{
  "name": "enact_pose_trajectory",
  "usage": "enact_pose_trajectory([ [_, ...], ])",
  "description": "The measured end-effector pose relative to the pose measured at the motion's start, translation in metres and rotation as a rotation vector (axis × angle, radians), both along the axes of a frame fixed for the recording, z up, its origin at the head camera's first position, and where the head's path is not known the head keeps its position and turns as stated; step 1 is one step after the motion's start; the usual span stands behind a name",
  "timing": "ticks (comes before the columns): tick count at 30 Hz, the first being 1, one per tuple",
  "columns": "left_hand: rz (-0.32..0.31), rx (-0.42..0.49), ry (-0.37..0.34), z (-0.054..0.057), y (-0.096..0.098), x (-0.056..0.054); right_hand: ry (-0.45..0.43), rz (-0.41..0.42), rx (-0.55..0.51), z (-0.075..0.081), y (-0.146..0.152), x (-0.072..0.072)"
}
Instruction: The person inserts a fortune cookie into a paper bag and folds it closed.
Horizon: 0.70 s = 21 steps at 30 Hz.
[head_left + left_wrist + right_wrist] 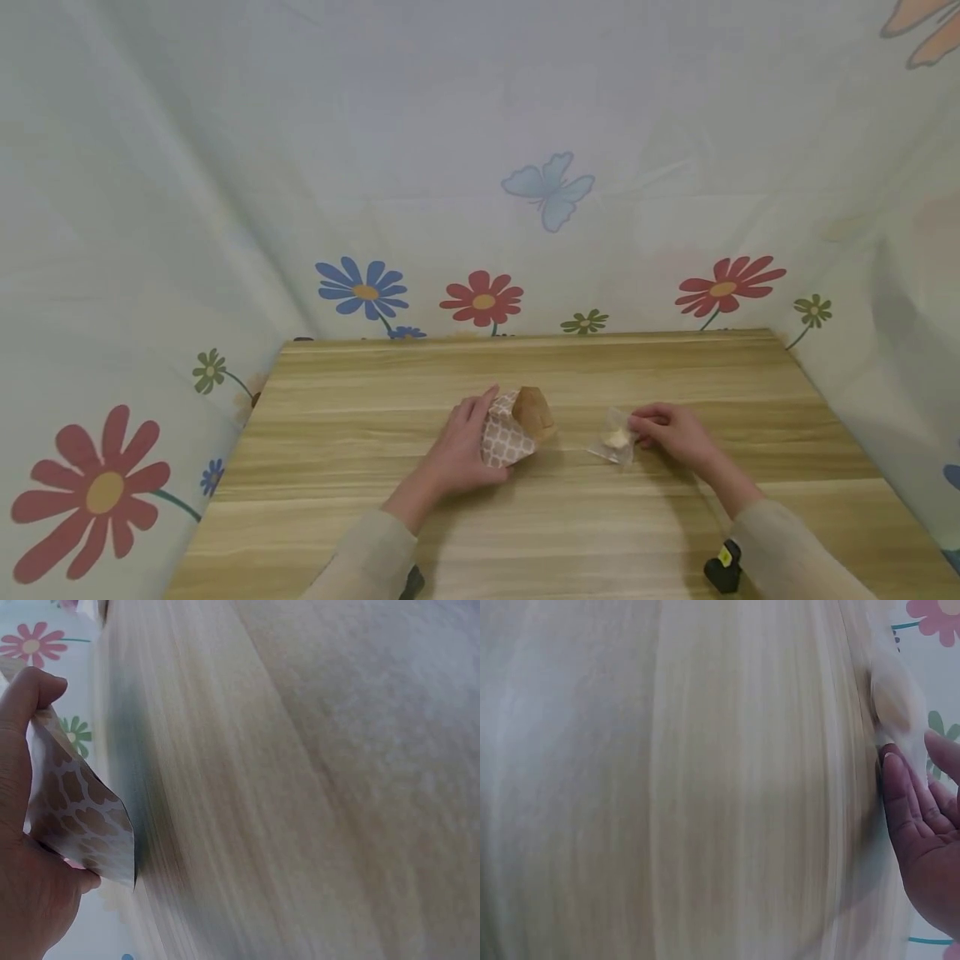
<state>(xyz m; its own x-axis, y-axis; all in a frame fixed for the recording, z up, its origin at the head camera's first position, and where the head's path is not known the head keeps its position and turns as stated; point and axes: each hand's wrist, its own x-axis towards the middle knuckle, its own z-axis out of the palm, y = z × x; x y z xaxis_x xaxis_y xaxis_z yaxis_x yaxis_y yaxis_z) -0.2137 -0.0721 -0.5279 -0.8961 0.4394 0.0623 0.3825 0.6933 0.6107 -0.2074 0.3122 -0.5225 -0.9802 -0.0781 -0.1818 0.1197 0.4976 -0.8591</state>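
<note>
A small paper bag (507, 437) with a brown and white lattice print is in my left hand (461, 450), its plain brown mouth gaping toward the right. Thumb and fingers hold it from opposite sides, as the printed paper (82, 814) in the left wrist view also shows. To the right, my right hand (681, 435) pinches the edge of a small clear plastic bag (617, 450). Inside that bag is a pale yellowish piece (894, 705), blurred in the right wrist view, so its kind cannot be told. A gap separates the two bags.
Both hands are over a wood-grain table (360, 383). A pale curtain (420, 125) printed with flowers and butterflies surrounds its back and sides. A black device with a yellow label (723, 567) is beside the right sleeve, and a dark piece (412, 582) shows by the left sleeve.
</note>
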Motion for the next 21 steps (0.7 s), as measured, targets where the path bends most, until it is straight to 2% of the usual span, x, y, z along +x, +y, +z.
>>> enact_pose_trajectory([
  [6,-0.007,0.013,0.016,-0.002,0.0,-0.001,0.045,0.006,-0.145,-0.006,-0.007,-0.007],
  [10,-0.01,0.015,0.017,-0.002,0.0,-0.001,0.066,-0.042,-0.208,-0.003,-0.011,-0.009],
  [15,-0.016,0.015,0.013,-0.002,0.001,0.0,0.1,-0.098,-0.219,0.015,-0.02,-0.01],
  [21,-0.014,0.014,0.011,-0.003,0.001,0.0,0.136,-0.088,-0.263,0.04,-0.038,-0.013],
])
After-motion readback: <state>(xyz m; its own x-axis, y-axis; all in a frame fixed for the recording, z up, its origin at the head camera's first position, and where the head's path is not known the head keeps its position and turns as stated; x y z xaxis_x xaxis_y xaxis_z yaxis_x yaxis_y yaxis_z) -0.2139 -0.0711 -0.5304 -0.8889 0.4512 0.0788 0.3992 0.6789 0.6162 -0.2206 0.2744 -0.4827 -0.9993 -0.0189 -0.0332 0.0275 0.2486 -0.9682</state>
